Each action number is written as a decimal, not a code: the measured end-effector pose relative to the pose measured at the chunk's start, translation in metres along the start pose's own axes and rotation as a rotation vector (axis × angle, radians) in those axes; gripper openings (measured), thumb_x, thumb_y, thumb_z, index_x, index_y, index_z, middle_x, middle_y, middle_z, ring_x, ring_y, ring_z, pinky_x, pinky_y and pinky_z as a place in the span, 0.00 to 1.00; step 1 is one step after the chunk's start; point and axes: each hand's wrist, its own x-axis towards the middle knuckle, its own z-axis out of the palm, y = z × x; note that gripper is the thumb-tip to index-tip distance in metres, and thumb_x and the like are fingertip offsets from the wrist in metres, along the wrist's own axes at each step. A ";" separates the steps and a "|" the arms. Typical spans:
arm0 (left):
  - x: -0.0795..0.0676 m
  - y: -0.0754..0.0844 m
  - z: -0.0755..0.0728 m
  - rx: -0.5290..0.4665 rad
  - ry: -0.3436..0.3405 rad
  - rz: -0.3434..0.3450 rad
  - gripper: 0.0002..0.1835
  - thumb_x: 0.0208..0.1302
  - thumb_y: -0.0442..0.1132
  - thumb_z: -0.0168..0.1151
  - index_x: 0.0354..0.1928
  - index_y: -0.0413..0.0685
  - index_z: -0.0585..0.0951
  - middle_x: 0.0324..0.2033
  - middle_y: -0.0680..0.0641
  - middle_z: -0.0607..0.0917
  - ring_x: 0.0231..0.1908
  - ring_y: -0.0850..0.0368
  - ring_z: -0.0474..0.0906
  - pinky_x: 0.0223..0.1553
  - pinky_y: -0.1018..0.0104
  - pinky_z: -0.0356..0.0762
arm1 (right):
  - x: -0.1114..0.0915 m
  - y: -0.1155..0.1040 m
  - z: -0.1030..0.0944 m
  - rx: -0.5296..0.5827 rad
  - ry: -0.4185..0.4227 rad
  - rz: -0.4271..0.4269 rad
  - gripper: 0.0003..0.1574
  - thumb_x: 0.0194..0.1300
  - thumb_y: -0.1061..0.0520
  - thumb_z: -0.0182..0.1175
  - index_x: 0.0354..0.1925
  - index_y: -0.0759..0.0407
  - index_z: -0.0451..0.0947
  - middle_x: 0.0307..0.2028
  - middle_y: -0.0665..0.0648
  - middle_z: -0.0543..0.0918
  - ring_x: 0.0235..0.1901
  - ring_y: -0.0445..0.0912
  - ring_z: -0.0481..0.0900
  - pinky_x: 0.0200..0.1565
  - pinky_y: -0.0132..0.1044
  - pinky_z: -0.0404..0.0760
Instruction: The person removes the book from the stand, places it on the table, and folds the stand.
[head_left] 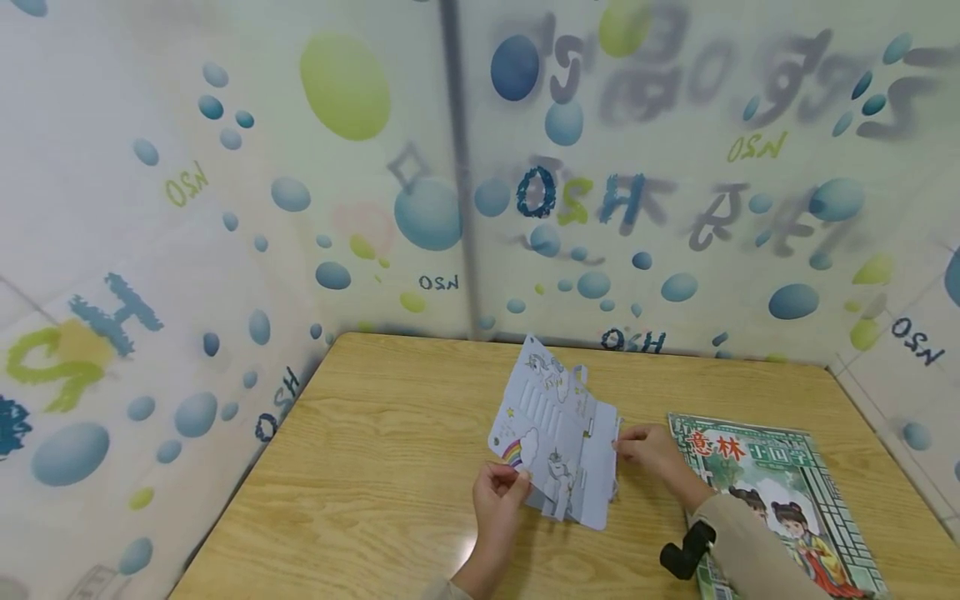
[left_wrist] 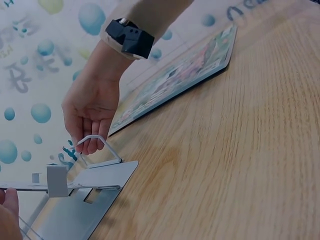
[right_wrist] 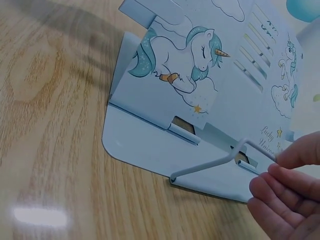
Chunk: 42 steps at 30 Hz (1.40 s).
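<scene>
Head view has the unicorn-printed stand [head_left: 540,408] half unfolded and tilted over the table [head_left: 375,417], between two hands: the left hand [head_left: 498,500] pinches its panel's edge, while the right hand [head_left: 660,458] pinches the wire support [right_wrist: 205,166] between thumb and forefinger. A slip of that light pinch could let the wire drop, or the hinged base swing and nip fingers. The magazine [head_left: 780,467], under the right forearm, would likely hamper rightward moves
</scene>
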 end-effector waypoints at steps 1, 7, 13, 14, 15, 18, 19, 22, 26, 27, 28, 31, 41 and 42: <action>-0.001 -0.001 0.000 -0.005 0.000 0.001 0.09 0.51 0.18 0.56 0.31 0.30 0.67 0.24 0.49 0.71 0.23 0.62 0.71 0.30 0.72 0.77 | 0.000 0.000 0.000 0.004 -0.002 0.004 0.11 0.55 0.63 0.61 0.34 0.73 0.77 0.28 0.56 0.80 0.29 0.44 0.78 0.34 0.40 0.80; -0.004 -0.002 0.003 -0.015 0.002 0.016 0.09 0.50 0.19 0.56 0.31 0.32 0.67 0.24 0.48 0.71 0.24 0.62 0.71 0.31 0.72 0.77 | 0.002 -0.001 -0.002 0.025 -0.019 -0.012 0.12 0.55 0.64 0.61 0.35 0.75 0.77 0.26 0.56 0.80 0.27 0.44 0.78 0.34 0.40 0.81; -0.009 -0.005 0.007 -0.032 0.012 0.032 0.09 0.51 0.19 0.56 0.31 0.31 0.67 0.25 0.49 0.72 0.24 0.62 0.71 0.31 0.72 0.77 | 0.005 -0.001 -0.004 0.023 -0.027 -0.024 0.14 0.55 0.65 0.60 0.36 0.77 0.76 0.26 0.57 0.81 0.26 0.45 0.79 0.33 0.41 0.81; -0.010 -0.006 0.008 -0.038 0.014 0.031 0.09 0.51 0.19 0.56 0.31 0.30 0.67 0.25 0.49 0.72 0.24 0.62 0.71 0.31 0.72 0.77 | 0.006 -0.001 -0.004 0.023 -0.024 -0.015 0.14 0.55 0.65 0.60 0.37 0.77 0.76 0.26 0.57 0.81 0.26 0.45 0.79 0.33 0.40 0.81; -0.010 -0.006 0.009 -0.040 0.016 0.030 0.09 0.51 0.19 0.56 0.31 0.30 0.67 0.25 0.49 0.72 0.24 0.62 0.71 0.31 0.72 0.77 | 0.006 -0.001 -0.004 0.021 -0.026 -0.011 0.14 0.55 0.65 0.60 0.37 0.78 0.76 0.26 0.57 0.81 0.26 0.45 0.79 0.33 0.40 0.81; -0.012 -0.008 0.011 -0.052 0.023 0.025 0.09 0.50 0.19 0.57 0.31 0.31 0.67 0.25 0.49 0.71 0.24 0.63 0.71 0.31 0.72 0.78 | 0.007 -0.002 -0.005 0.010 -0.028 0.009 0.15 0.55 0.64 0.60 0.38 0.77 0.75 0.28 0.57 0.81 0.27 0.45 0.79 0.33 0.40 0.81; -0.012 -0.008 0.012 -0.053 0.027 0.028 0.09 0.50 0.19 0.57 0.31 0.30 0.67 0.24 0.49 0.71 0.24 0.63 0.71 0.31 0.72 0.78 | 0.008 -0.002 -0.006 0.004 -0.028 0.015 0.15 0.55 0.64 0.60 0.38 0.77 0.75 0.28 0.58 0.81 0.27 0.45 0.78 0.33 0.40 0.81; -0.014 -0.010 0.014 -0.048 0.032 0.043 0.10 0.49 0.19 0.57 0.30 0.30 0.67 0.24 0.49 0.71 0.24 0.63 0.71 0.31 0.73 0.78 | 0.008 -0.004 -0.006 -0.005 -0.029 0.022 0.15 0.55 0.64 0.59 0.38 0.76 0.75 0.28 0.58 0.80 0.27 0.44 0.78 0.34 0.40 0.81; -0.016 -0.011 0.016 -0.043 0.043 0.055 0.10 0.48 0.19 0.58 0.30 0.29 0.67 0.24 0.49 0.72 0.24 0.63 0.72 0.31 0.72 0.78 | 0.008 -0.004 -0.008 -0.007 -0.036 0.005 0.14 0.55 0.64 0.60 0.37 0.77 0.75 0.28 0.57 0.80 0.26 0.44 0.78 0.34 0.40 0.81; -0.016 -0.012 0.017 -0.046 0.046 0.053 0.10 0.48 0.20 0.58 0.30 0.30 0.67 0.24 0.49 0.72 0.24 0.63 0.72 0.31 0.72 0.78 | 0.008 -0.005 -0.008 -0.010 -0.036 0.004 0.13 0.55 0.64 0.60 0.36 0.76 0.75 0.27 0.57 0.80 0.26 0.44 0.78 0.34 0.40 0.81; -0.017 -0.012 0.017 -0.050 0.048 0.056 0.10 0.48 0.20 0.58 0.30 0.29 0.67 0.24 0.48 0.72 0.24 0.63 0.72 0.31 0.72 0.78 | 0.008 -0.005 -0.008 -0.008 -0.037 -0.001 0.13 0.55 0.64 0.60 0.36 0.76 0.75 0.27 0.57 0.80 0.26 0.44 0.78 0.34 0.40 0.81; -0.018 -0.012 0.019 -0.066 0.055 0.058 0.11 0.48 0.20 0.58 0.30 0.29 0.67 0.24 0.48 0.71 0.24 0.62 0.71 0.31 0.71 0.78 | 0.008 -0.005 -0.009 -0.017 -0.039 -0.005 0.13 0.56 0.64 0.59 0.36 0.76 0.75 0.28 0.58 0.80 0.27 0.44 0.78 0.34 0.40 0.81; -0.023 -0.012 0.022 -0.077 0.071 0.069 0.10 0.49 0.19 0.58 0.30 0.28 0.66 0.24 0.49 0.71 0.24 0.63 0.71 0.31 0.71 0.78 | 0.008 -0.004 -0.009 -0.045 -0.023 0.001 0.14 0.56 0.62 0.58 0.37 0.75 0.76 0.30 0.58 0.80 0.28 0.44 0.78 0.34 0.40 0.80; -0.024 -0.013 0.022 -0.074 0.068 0.070 0.11 0.49 0.19 0.58 0.30 0.27 0.66 0.24 0.49 0.71 0.24 0.63 0.71 0.31 0.71 0.78 | 0.008 -0.004 -0.009 -0.043 -0.023 -0.001 0.14 0.56 0.62 0.58 0.36 0.75 0.77 0.30 0.58 0.80 0.27 0.44 0.78 0.34 0.40 0.80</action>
